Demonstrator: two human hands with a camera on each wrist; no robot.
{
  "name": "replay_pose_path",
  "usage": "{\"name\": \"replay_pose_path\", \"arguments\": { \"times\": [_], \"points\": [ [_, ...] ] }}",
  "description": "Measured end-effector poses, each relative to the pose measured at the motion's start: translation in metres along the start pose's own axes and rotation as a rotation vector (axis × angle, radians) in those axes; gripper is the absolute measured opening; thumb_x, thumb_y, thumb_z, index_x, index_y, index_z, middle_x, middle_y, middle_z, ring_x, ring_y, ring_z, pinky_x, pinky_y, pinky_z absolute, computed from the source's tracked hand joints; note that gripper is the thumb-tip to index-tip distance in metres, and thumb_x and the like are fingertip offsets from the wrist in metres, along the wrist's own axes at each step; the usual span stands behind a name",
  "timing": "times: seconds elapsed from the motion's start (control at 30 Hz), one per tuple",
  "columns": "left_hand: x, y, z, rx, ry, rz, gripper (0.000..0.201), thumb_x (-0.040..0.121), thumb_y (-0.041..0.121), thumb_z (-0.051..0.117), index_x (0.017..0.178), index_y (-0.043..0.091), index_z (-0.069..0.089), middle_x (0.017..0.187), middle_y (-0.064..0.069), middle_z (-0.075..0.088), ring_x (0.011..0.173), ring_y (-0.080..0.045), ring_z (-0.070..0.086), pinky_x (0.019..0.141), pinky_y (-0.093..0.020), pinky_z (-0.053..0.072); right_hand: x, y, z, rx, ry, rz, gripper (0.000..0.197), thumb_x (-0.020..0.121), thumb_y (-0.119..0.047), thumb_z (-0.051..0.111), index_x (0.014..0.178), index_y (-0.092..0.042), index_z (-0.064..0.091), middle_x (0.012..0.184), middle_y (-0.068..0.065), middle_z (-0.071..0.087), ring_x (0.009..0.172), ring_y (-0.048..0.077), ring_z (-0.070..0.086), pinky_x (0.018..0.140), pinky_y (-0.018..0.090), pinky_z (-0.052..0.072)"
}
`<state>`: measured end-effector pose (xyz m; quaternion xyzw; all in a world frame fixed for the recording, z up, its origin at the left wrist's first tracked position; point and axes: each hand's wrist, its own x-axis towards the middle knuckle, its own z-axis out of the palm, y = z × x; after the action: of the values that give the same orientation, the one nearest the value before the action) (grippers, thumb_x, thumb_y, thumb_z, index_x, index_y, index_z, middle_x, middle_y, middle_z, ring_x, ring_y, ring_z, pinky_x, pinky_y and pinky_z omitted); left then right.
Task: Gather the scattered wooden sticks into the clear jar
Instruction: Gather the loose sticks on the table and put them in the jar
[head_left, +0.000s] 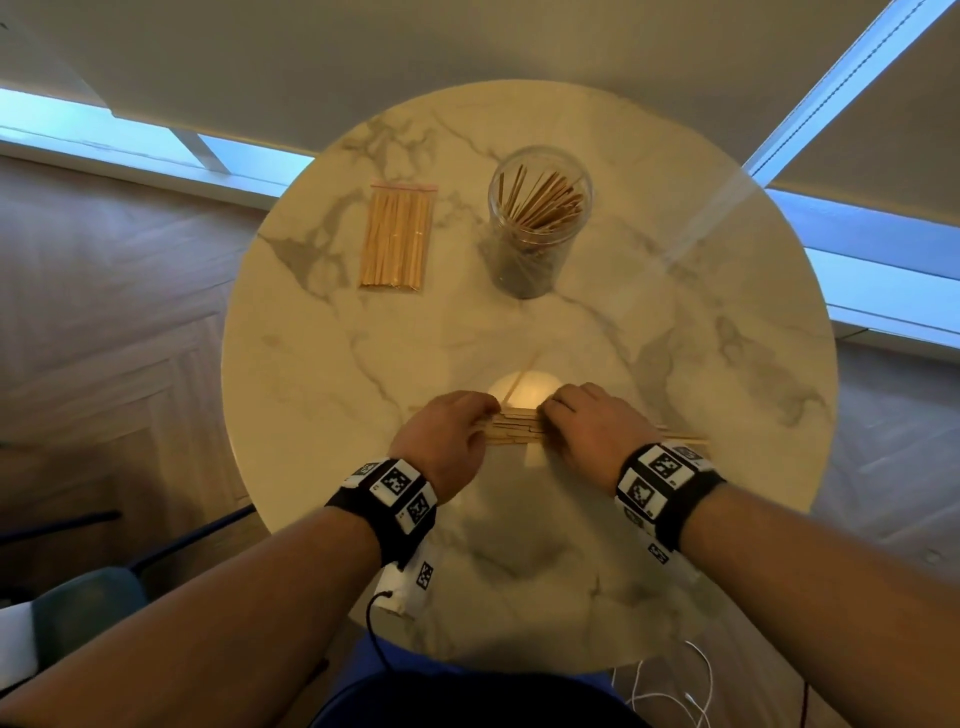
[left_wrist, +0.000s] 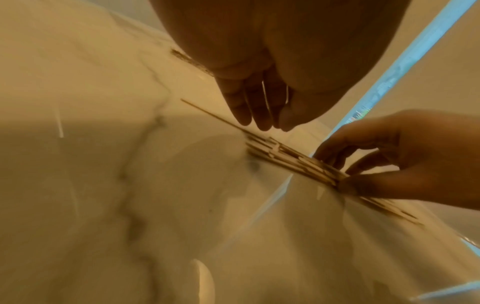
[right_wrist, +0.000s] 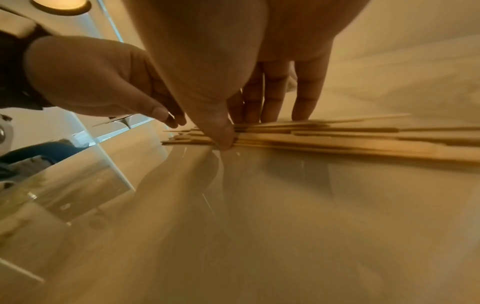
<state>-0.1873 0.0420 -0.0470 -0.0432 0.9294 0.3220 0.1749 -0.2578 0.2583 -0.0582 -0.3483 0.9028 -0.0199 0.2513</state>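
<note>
Looking down, we see our left hand (head_left: 448, 435) and right hand (head_left: 589, 434) at the near part of a round marble surface (head_left: 701, 405), with a flat row of wooden sticks (head_left: 517, 429) lying between them. Our right thumb and fingers (right_wrist: 307, 98) pinch the sticks against the surface; our left fingers (left_wrist: 242, 102) hang nearly straight above the row's end, gripping nothing. Farther back stands the clear jar (head_left: 537, 218), upright and already holding sticks, well apart from our hands. To its left lies a sealed bag of sticks (head_left: 397, 235).
</note>
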Motion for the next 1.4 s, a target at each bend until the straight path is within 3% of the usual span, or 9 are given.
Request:
{"name": "replay_pose_path", "arguments": {
  "times": [0.17,0.4,0.6,0.73,0.83,1.0,1.13,1.23,1.4],
  "points": [
    [-0.019,-0.027,-0.021,-0.05,0.101,-0.109,0.035,0.089,0.022,0.065,0.124,0.023,0.063,0.115,0.008,0.061,0.096,-0.007,0.052,0.086,-0.021,0.04,0.015,-0.011,-0.002,-0.075,-0.029,0.0,0.031,0.106,-0.028,0.042,0.133,-0.018,0.054,0.128,0.005,0.054,0.116,0.028,0.05,0.088,0.041,0.051],
    [-0.045,-0.052,-0.029,-0.054,0.084,-0.226,0.036,0.087,0.024,0.069,0.122,0.023,0.064,0.112,0.009,0.059,0.094,-0.009,0.054,0.089,-0.026,0.046,0.017,-0.013,0.01,-0.085,-0.007,-0.013,0.036,0.101,-0.015,0.036,0.135,-0.018,0.047,0.129,0.007,0.051,0.114,0.029,0.048,0.094,0.044,0.044],
    [-0.051,-0.054,-0.024,-0.121,0.114,-0.269,0.034,0.087,0.024,0.07,0.121,0.023,0.065,0.111,0.008,0.06,0.097,-0.011,0.056,0.086,-0.023,0.042,0.015,-0.009,0.012,-0.068,0.013,-0.032,0.029,0.104,-0.016,0.036,0.13,-0.018,0.05,0.126,0.006,0.052,0.112,0.027,0.047,0.094,0.042,0.044],
    [-0.046,-0.048,-0.025,-0.178,0.132,-0.279,0.029,0.091,0.02,0.064,0.12,0.022,0.066,0.107,0.008,0.06,0.093,-0.011,0.057,0.085,-0.024,0.045,0.013,-0.009,-0.001,-0.043,0.059,-0.048,0.019,0.104,-0.02,0.039,0.118,-0.022,0.051,0.11,0.004,0.065,0.098,0.026,0.056,0.087,0.039,0.041],
    [-0.041,-0.045,-0.029,-0.362,0.201,-0.384,0.015,0.1,0.026,0.055,0.108,0.029,0.067,0.099,0.008,0.066,0.088,-0.011,0.063,0.076,-0.026,0.048,0.01,-0.017,-0.036,0.034,0.075,-0.049,0.015,0.099,-0.02,0.041,0.111,-0.019,0.05,0.096,0.006,0.066,0.088,0.031,0.058,0.081,0.04,0.042],
    [-0.022,-0.027,-0.054,-0.768,0.394,-0.386,0.023,0.105,0.025,0.048,0.097,0.02,0.07,0.099,0.001,0.073,0.087,-0.017,0.068,0.083,-0.038,0.054,0.002,-0.031,-0.111,0.533,0.268,0.016,0.002,0.089,-0.027,0.043,0.089,-0.028,0.044,0.068,-0.001,0.053,0.063,0.022,0.052,0.061,0.041,0.045],
    [-0.003,0.026,-0.075,-1.269,0.199,-0.344,0.04,0.107,0.04,0.043,0.106,0.009,0.068,0.104,-0.012,0.075,0.094,-0.03,0.069,0.085,-0.044,0.053,0.005,-0.037,-0.162,1.225,0.552,0.131,0.015,0.093,-0.019,0.055,0.083,-0.03,0.058,0.061,-0.002,0.045,0.051,0.017,0.04,0.05,0.034,0.037],
    [0.004,0.068,-0.078,-1.573,-0.058,-0.416,0.064,0.103,0.058,0.036,0.121,0.004,0.064,0.119,-0.016,0.073,0.113,-0.034,0.068,0.103,-0.048,0.049,0.004,-0.04,-0.198,1.699,0.697,0.091,0.008,0.102,-0.015,0.056,0.096,-0.018,0.059,0.056,0.0,0.034,0.046,0.016,0.026,0.048,0.031,0.02],
    [0.006,0.115,-0.08,-1.9,-0.307,-0.393,0.075,0.1,0.065,0.035,0.14,0.005,0.055,0.137,-0.021,0.063,0.13,-0.039,0.058,0.117,-0.058,0.035,-0.003,-0.053,-0.229,1.801,0.895,-0.162,0.021,0.104,-0.023,0.055,0.087,-0.014,0.062,0.053,0.002,0.032,0.044,0.017,0.024,0.047,0.027,0.024]
  ]
}}
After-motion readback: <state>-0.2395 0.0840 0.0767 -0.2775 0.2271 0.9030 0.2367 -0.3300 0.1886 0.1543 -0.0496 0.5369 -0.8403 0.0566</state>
